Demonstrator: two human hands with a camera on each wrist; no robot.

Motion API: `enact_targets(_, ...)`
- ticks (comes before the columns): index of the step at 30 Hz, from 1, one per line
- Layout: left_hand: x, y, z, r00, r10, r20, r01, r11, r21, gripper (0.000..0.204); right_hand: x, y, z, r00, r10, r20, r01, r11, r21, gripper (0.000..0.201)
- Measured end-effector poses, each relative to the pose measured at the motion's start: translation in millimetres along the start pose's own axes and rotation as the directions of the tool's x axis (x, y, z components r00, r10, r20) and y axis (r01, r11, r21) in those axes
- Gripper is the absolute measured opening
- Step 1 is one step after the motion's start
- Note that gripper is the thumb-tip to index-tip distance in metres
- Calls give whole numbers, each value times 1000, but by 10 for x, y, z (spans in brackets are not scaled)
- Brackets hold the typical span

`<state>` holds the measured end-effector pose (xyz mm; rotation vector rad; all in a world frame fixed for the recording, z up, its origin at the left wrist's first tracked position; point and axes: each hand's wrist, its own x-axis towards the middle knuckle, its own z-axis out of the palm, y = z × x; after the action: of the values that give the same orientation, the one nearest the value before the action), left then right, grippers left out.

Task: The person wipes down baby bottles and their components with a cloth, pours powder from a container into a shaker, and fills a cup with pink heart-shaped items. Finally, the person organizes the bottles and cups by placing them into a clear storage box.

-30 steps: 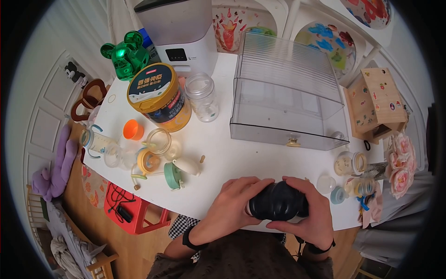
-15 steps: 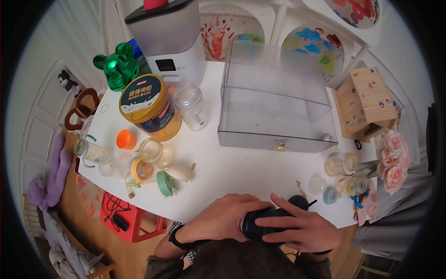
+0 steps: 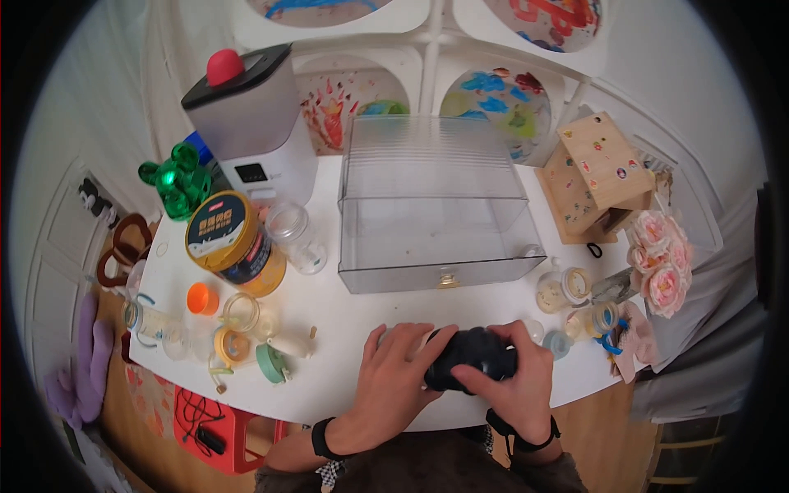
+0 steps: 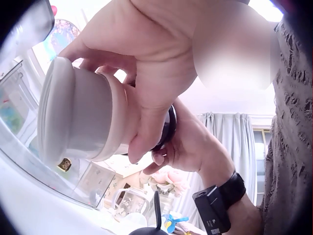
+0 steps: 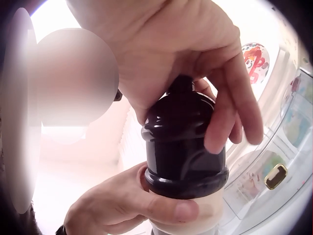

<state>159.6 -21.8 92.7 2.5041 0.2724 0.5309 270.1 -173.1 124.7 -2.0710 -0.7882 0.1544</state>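
Note:
A bottle with a glossy black top (image 3: pixel 472 358) is held in both hands above the table's front edge. In the left wrist view its pale body (image 4: pixel 93 112) ends in a wide white base. My left hand (image 3: pixel 394 378) grips that body, thumb and fingers wrapped round it, as the right wrist view also shows below the black top (image 5: pixel 186 159). My right hand (image 3: pixel 526 382) holds the black top from the right. Seen from the right wrist, the right hand (image 5: pixel 171 49) curves over the top's narrow end, two fingers along its side.
Behind the hands stands a clear drawer box (image 3: pixel 436 238). To the left are a gold tub (image 3: pixel 234 246), a clear jar (image 3: pixel 296 238), an orange cup (image 3: pixel 202 299) and several bottle parts. On the right are small jars (image 3: pixel 563 289), pink flowers (image 3: pixel 662 263) and a wooden house (image 3: pixel 596 172).
The right hand has shifted from lying across the black top, fingers spread, to holding it from the right with its thumb in front. The head view has tilted up and swung right.

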Motion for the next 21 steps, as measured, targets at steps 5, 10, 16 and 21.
enact_targets(5, 24, -268, -185, 878, 43, 476, 195, 877, -439, 84, 35, 23, -245, 874, -375, 308, 317, 922, 222, 80)
enact_targets(10, 15, -153, -186, 733, 108, 671, 392, 740, -547, 83, 60, 221, 11, 800, -525, 290, 252, 733, 631, 62)
enact_targets(16, -6, 90, 55, 888, -144, 436, 369, 790, -490, 85, 66, 311, 299, 976, -214, -39, 208, 861, 464, 46)
enact_targets(21, -50, 97, 335, 991, -106, 77, 120, 972, -202, 93, 58, 162, 423, 949, -69, -308, 152, 955, 253, 47)
